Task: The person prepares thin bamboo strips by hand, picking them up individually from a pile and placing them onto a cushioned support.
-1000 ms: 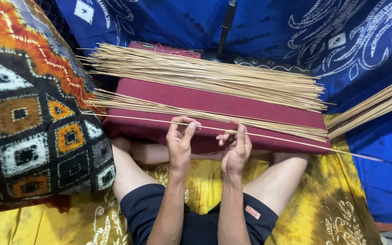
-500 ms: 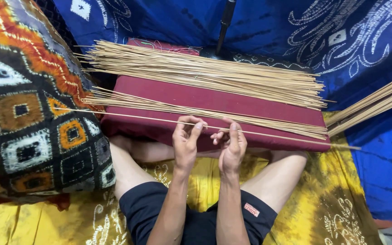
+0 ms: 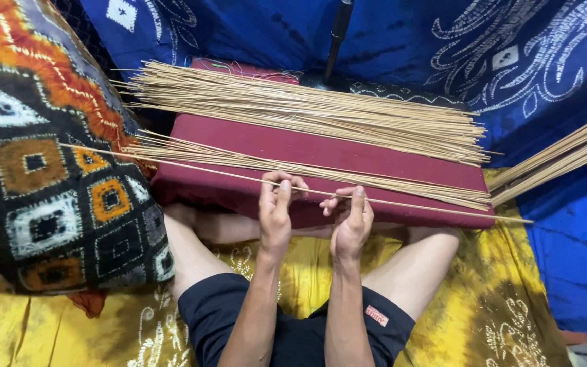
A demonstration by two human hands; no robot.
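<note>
A patterned cushion (image 3: pixel 42 177) is seen at the far left. A single thin stick (image 3: pixel 436 209) is pinched by the fingers of the left hand (image 3: pixel 276 211) and of the right hand (image 3: pixel 351 217), closed on it at the near edge of a maroon pad (image 3: pixel 293 153). Stick bundles (image 3: pixel 307 112) are laid across the pad; more sticks (image 3: pixel 558 156) are seen at the right, over blue cloth (image 3: pixel 579 238).

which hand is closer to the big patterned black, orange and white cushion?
Left. The left hand pinches the single thin bamboo stick on the cushion's side, a short gap from the patterned black, orange and white cushion. The right hand holds the same stick farther away.
</note>
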